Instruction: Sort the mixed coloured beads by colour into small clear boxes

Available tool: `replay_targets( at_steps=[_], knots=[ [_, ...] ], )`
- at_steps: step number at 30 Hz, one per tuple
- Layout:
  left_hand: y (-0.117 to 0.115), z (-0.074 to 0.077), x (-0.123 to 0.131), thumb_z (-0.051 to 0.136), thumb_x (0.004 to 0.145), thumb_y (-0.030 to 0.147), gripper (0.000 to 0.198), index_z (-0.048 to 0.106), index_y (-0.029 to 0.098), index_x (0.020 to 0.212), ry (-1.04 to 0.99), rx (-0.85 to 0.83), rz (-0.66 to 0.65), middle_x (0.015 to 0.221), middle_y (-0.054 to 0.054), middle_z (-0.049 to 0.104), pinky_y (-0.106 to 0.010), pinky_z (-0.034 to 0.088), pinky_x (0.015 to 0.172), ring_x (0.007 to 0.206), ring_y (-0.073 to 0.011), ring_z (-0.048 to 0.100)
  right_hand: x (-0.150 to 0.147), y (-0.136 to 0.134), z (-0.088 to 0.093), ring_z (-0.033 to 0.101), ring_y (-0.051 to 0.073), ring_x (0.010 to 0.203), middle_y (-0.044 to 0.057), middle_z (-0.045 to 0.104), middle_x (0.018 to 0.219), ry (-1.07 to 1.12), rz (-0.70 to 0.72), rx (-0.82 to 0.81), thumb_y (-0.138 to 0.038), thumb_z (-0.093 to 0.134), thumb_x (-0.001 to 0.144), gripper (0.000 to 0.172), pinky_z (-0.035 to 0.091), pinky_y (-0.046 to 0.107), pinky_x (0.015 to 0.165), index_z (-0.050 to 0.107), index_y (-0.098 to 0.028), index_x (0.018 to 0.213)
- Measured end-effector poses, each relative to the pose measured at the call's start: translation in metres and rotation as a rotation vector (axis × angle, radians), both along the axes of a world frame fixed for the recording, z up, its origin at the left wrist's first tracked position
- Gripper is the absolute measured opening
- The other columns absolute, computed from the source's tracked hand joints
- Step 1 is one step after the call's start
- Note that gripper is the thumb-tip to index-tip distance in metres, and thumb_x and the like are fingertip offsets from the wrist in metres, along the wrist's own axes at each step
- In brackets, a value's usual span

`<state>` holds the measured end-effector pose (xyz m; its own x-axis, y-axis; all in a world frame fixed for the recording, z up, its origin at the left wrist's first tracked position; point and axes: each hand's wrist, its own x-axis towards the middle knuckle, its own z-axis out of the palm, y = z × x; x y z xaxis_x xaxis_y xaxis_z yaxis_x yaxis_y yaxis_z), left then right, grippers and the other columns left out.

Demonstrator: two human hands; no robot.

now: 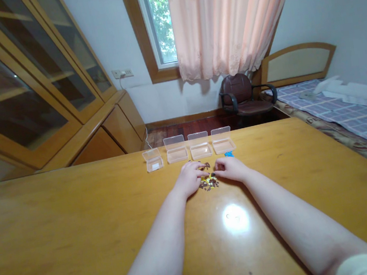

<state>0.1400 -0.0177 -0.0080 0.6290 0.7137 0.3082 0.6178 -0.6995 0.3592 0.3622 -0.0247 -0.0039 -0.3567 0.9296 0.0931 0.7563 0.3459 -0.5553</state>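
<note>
A pile of small yellow and brown pieces lies on the wooden table, too small to tell their exact kind. My left hand rests at the pile's left side, its fingers stretched apart over the pieces. On the other side, my right hand has its fingers curled, with thumb and index finger pinched near a dark bit at the pile's edge. What that pinch holds, if anything, is too small to make out. Small blue pieces form a separate cluster just beyond my right hand.
Behind the pile stand a small clear plastic box with a white slip inside and three larger clear boxes, including the middle one, all lids raised. Past the table are a swivel chair, a bed and a glass-door cabinet.
</note>
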Motion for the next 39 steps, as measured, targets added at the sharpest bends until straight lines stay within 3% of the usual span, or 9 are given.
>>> replay_targets(
  at_steps=[9, 11, 15, 19, 23, 27, 33, 39],
  knots=[
    [-0.003, 0.004, 0.002, 0.054, 0.075, 0.005, 0.038, 0.073, 0.032, 0.094, 0.054, -0.034, -0.017, 0.117, 0.0, 0.064, -0.043, 0.037, 0.101, 0.112, -0.0208, 0.051, -0.007, 0.001, 0.0, 0.051, 0.011, 0.059, 0.0, 0.064, 0.068, -0.017, -0.064, 0.029, -0.028, 0.059, 0.08, 0.009, 0.032, 0.022, 0.056, 0.064, -0.02, 0.08],
    [-0.003, 0.004, 0.002, 0.054, 0.075, 0.006, 0.039, 0.072, 0.032, 0.097, 0.057, -0.031, -0.018, 0.119, -0.001, 0.063, -0.044, 0.037, 0.101, 0.112, -0.0209, 0.051, -0.006, 0.001, 0.0, 0.051, 0.012, 0.061, 0.001, 0.065, 0.069, -0.013, -0.037, 0.062, -0.029, 0.054, 0.084, 0.016, 0.032, 0.022, 0.057, 0.066, -0.02, 0.08],
    [-0.003, 0.004, 0.001, 0.054, 0.074, 0.005, 0.036, 0.074, 0.031, 0.09, 0.066, -0.036, -0.015, 0.117, 0.0, 0.064, -0.043, 0.036, 0.102, 0.112, -0.0207, 0.052, -0.001, 0.001, 0.001, 0.049, 0.012, 0.059, 0.003, 0.062, 0.062, -0.044, 0.061, 0.111, -0.034, 0.044, 0.09, 0.037, 0.03, 0.023, 0.057, 0.064, -0.017, 0.064],
    [0.0, 0.002, -0.001, 0.052, 0.076, 0.007, 0.034, 0.074, 0.029, 0.088, 0.043, -0.014, 0.04, 0.11, -0.001, 0.067, -0.041, 0.04, 0.098, 0.107, -0.02, 0.055, -0.001, 0.0, 0.001, 0.051, 0.012, 0.057, 0.004, 0.065, 0.061, -0.125, 0.129, 0.152, -0.034, 0.043, 0.091, 0.042, 0.03, 0.025, 0.057, 0.066, -0.016, 0.06],
    [0.0, 0.002, -0.002, 0.052, 0.077, 0.009, 0.031, 0.074, 0.027, 0.09, 0.061, 0.043, 0.143, 0.108, -0.003, 0.067, -0.044, 0.039, 0.097, 0.105, -0.0218, 0.055, -0.004, 0.0, 0.001, 0.06, 0.016, 0.068, 0.006, 0.072, 0.079, -0.147, 0.163, 0.166, -0.033, 0.045, 0.091, 0.031, 0.036, 0.026, 0.064, 0.073, -0.021, 0.084],
    [-0.002, 0.0, -0.002, 0.054, 0.077, 0.014, 0.033, 0.071, 0.025, 0.102, 0.106, 0.015, 0.187, 0.117, -0.006, 0.063, -0.047, 0.035, 0.101, 0.112, -0.0239, 0.051, -0.005, -0.001, 0.003, 0.064, 0.018, 0.081, 0.006, 0.072, 0.096, -0.077, 0.131, 0.141, -0.031, 0.048, 0.088, 0.027, 0.041, 0.026, 0.071, 0.07, -0.024, 0.103],
    [-0.004, 0.003, -0.002, 0.053, 0.079, 0.016, 0.039, 0.064, 0.028, 0.115, 0.079, -0.064, 0.128, 0.126, -0.005, 0.057, -0.049, 0.027, 0.107, 0.12, -0.0229, 0.045, -0.002, -0.002, 0.003, 0.051, 0.013, 0.059, 0.003, 0.065, 0.065, -0.063, 0.135, 0.116, -0.033, 0.048, 0.088, 0.031, 0.032, 0.024, 0.058, 0.068, -0.018, 0.07],
    [-0.008, 0.011, 0.001, 0.054, 0.077, 0.014, 0.032, 0.071, 0.028, 0.1, 0.04, -0.055, -0.046, 0.122, -0.003, 0.06, -0.043, 0.032, 0.105, 0.117, -0.0214, 0.047, -0.001, -0.003, 0.003, 0.044, 0.011, 0.055, 0.001, 0.056, 0.056, -0.065, 0.192, 0.085, -0.032, 0.048, 0.087, 0.036, 0.029, 0.024, 0.057, 0.059, -0.016, 0.056]
  ],
)
